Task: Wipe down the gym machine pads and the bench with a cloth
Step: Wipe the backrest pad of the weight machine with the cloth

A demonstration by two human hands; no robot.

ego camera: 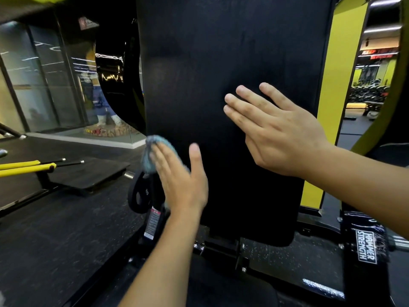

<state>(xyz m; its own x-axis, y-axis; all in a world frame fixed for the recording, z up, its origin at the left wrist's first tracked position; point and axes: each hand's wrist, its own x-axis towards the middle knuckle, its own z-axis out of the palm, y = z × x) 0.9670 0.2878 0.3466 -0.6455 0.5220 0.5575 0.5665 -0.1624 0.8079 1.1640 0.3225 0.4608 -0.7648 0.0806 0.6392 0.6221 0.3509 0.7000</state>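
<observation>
A tall black back pad (221,63) of a gym machine stands upright in front of me. My left hand (181,180) lies flat with straight fingers at the pad's lower left edge, pressing a blue-grey cloth (152,151) that shows, blurred, past the fingertips. My right hand (274,129) is open with straight fingers, its palm toward the right part of the pad; whether it touches the pad I cannot tell. The black seat pad (232,291) sits below, partly hidden by my left forearm.
Yellow frame (338,85) rises right of the pad. A black weight plate (141,196) hangs at the machine's lower left. A low black bench (88,173) with yellow handles (24,167) stands left. A glass wall (44,85) is behind. A "Hammer Strength" base (366,247) is lower right.
</observation>
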